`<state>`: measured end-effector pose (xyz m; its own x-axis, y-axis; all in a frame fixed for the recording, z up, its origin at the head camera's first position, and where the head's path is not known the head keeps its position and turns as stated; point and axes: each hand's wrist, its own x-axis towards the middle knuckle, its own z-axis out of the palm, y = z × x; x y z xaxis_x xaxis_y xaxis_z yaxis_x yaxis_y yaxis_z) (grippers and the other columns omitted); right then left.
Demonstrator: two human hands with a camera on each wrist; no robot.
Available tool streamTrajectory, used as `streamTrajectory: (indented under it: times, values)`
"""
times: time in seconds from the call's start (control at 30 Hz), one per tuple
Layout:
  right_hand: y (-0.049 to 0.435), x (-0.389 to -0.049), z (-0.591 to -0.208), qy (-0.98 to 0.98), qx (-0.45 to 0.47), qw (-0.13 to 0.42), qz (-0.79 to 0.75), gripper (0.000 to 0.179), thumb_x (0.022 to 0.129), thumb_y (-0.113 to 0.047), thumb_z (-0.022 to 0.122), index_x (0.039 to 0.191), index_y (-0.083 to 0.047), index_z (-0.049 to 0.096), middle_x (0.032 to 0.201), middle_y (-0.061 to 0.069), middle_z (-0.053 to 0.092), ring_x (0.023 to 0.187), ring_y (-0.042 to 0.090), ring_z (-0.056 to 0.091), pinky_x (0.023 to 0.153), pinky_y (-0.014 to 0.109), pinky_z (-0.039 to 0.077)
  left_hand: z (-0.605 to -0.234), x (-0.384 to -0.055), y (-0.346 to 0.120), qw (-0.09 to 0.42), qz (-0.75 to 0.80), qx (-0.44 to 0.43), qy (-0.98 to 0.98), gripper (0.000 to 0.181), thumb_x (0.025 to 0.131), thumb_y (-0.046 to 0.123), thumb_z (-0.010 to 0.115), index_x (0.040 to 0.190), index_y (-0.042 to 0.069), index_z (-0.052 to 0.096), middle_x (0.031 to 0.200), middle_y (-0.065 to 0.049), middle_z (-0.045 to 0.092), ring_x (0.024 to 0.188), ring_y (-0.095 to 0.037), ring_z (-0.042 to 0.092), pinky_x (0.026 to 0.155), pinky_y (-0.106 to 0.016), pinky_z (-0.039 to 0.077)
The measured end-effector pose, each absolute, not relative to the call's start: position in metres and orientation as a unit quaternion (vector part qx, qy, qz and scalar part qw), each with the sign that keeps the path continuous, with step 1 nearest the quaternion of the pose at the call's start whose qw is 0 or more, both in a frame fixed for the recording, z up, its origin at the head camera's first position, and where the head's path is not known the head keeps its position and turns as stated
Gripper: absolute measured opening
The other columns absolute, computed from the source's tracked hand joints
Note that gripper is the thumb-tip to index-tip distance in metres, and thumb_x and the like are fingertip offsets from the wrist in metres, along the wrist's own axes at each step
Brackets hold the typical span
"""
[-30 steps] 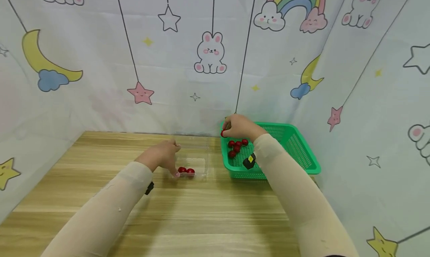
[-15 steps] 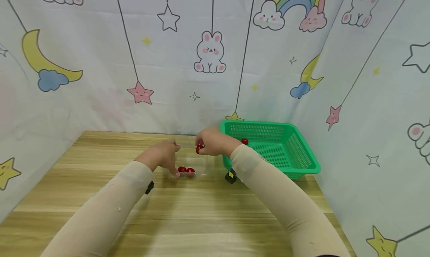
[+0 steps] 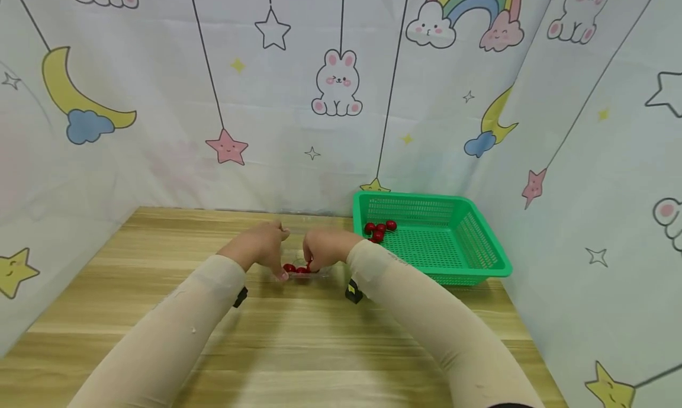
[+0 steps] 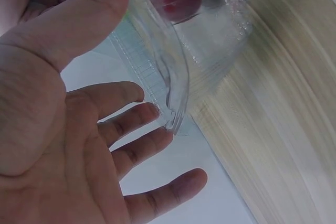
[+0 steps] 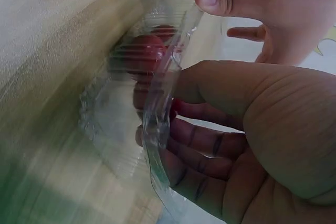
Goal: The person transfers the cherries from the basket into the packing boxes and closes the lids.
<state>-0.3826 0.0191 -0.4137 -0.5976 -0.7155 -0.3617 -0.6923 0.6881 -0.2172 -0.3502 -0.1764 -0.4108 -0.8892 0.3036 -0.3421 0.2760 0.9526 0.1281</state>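
"What did the right hand [image 3: 325, 246] hold?"
"1 cherry [image 3: 311, 266], pinched inside the clear plastic box [image 4: 177, 72]."
"Left hand [image 3: 260, 245]?"
"Grip was wide, thumb and fingertips touching the box's edge."
"Other cherries [image 3: 378, 235]?"
"2 lay in the box, more in the green basket's [image 3: 434, 248] left end; both stood on the table [image 3: 298, 343]."

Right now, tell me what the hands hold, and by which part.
The right hand seems to hold a red cherry, but where is hidden. The left hand touches the rim of the clear container.
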Motion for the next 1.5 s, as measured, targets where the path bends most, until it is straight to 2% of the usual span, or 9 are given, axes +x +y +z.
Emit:
streamTrajectory:
  times: [0.03, 0.17, 0.2, 0.27, 0.37, 0.77, 1.0, 1.23, 1.5]
  values:
    - [0.017, -0.384, -0.415, 0.892, -0.393, 0.22, -0.026, 0.009, 0.104, -0.014, 0.08, 0.103, -0.013, 0.089, 0.095, -0.003, 0.082, 0.078, 0.008, 0.068, 0.081, 0.03, 0.064, -0.41, -0.351, -0.176, 0.181, 0.038, 0.15, 0.971, 0.122, 0.082, 0.051, 0.104, 0.176, 0.003, 0.041, 0.18, -0.024, 0.039, 0.163, -0.051, 0.042, 0.127, -0.065, 0.049]
    - [0.012, -0.385, -0.42, 0.888, -0.403, 0.22, -0.025, 0.011, 0.105, -0.016, 0.079, 0.108, -0.013, 0.09, 0.097, -0.003, 0.084, 0.081, 0.008, 0.071, 0.083, 0.029, 0.065, -0.409, -0.352, -0.175, 0.176, 0.034, 0.154, 0.972, 0.123, 0.082, 0.052, 0.103, 0.175, 0.003, 0.041, 0.181, -0.024, 0.039, 0.164, -0.051, 0.042, 0.127, -0.065, 0.049]
    - [0.01, -0.385, -0.422, 0.888, -0.404, 0.219, -0.024, 0.012, 0.106, -0.017, 0.079, 0.111, -0.013, 0.089, 0.099, -0.003, 0.084, 0.084, 0.008, 0.072, 0.084, 0.029, 0.065, -0.409, -0.352, -0.175, 0.176, 0.034, 0.155, 0.972, 0.123, 0.082, 0.052, 0.103, 0.175, 0.003, 0.041, 0.181, -0.024, 0.039, 0.164, -0.05, 0.042, 0.127, -0.065, 0.049]
    - [0.009, -0.384, -0.423, 0.887, -0.411, 0.209, -0.026, 0.02, 0.107, -0.019, 0.079, 0.124, -0.012, 0.088, 0.12, 0.001, 0.087, 0.104, 0.013, 0.08, 0.098, 0.034, 0.067, -0.408, -0.351, -0.175, 0.177, 0.037, 0.153, 0.972, 0.123, 0.082, 0.052, 0.103, 0.176, 0.003, 0.04, 0.181, -0.024, 0.038, 0.164, -0.051, 0.042, 0.127, -0.065, 0.049]
    - [0.007, -0.384, -0.426, 0.884, -0.417, 0.208, -0.036, 0.022, 0.108, -0.019, 0.079, 0.127, -0.012, 0.088, 0.123, 0.002, 0.087, 0.11, 0.015, 0.081, 0.1, 0.034, 0.067, -0.408, -0.35, -0.175, 0.18, 0.045, 0.149, 0.971, 0.124, 0.082, 0.051, 0.104, 0.177, 0.004, 0.039, 0.182, -0.025, 0.035, 0.166, -0.051, 0.039, 0.127, -0.066, 0.048]
    - [0.022, -0.388, -0.414, 0.887, -0.395, 0.221, -0.089, 0.028, 0.112, -0.02, 0.073, 0.135, -0.006, 0.082, 0.13, 0.009, 0.083, 0.105, 0.018, 0.081, 0.098, 0.039, 0.068, -0.408, -0.351, -0.173, 0.193, 0.051, 0.135, 0.971, 0.126, 0.082, 0.051, 0.103, 0.179, 0.007, 0.036, 0.186, -0.026, 0.027, 0.168, -0.053, 0.034, 0.127, -0.069, 0.047]
    - [0.056, -0.397, -0.379, 0.906, -0.363, 0.185, -0.118, 0.031, 0.116, -0.024, 0.069, 0.139, -0.007, 0.079, 0.139, 0.01, 0.079, 0.128, 0.027, 0.076, 0.11, 0.046, 0.064, -0.407, -0.35, -0.172, 0.19, 0.052, 0.131, 0.972, 0.124, 0.082, 0.05, 0.104, 0.177, 0.006, 0.038, 0.183, -0.024, 0.033, 0.166, -0.05, 0.037, 0.128, -0.067, 0.047]
    - [0.106, -0.414, -0.353, 0.931, -0.305, 0.154, -0.129, 0.027, 0.116, -0.026, 0.067, 0.134, -0.01, 0.081, 0.138, 0.009, 0.077, 0.127, 0.028, 0.075, 0.111, 0.05, 0.063, -0.407, -0.349, -0.173, 0.176, 0.05, 0.145, 0.972, 0.122, 0.083, 0.05, 0.103, 0.176, 0.005, 0.04, 0.179, -0.024, 0.039, 0.164, -0.05, 0.042, 0.128, -0.067, 0.047]
    - [0.157, -0.446, -0.354, 0.944, -0.261, 0.157, -0.126, 0.032, 0.114, -0.029, 0.069, 0.135, -0.008, 0.082, 0.142, 0.014, 0.078, 0.133, 0.035, 0.073, 0.113, 0.053, 0.062, -0.41, -0.351, -0.174, 0.184, 0.044, 0.144, 0.971, 0.12, 0.085, 0.049, 0.102, 0.177, 0.005, 0.038, 0.183, -0.026, 0.033, 0.167, -0.052, 0.037, 0.13, -0.068, 0.045]
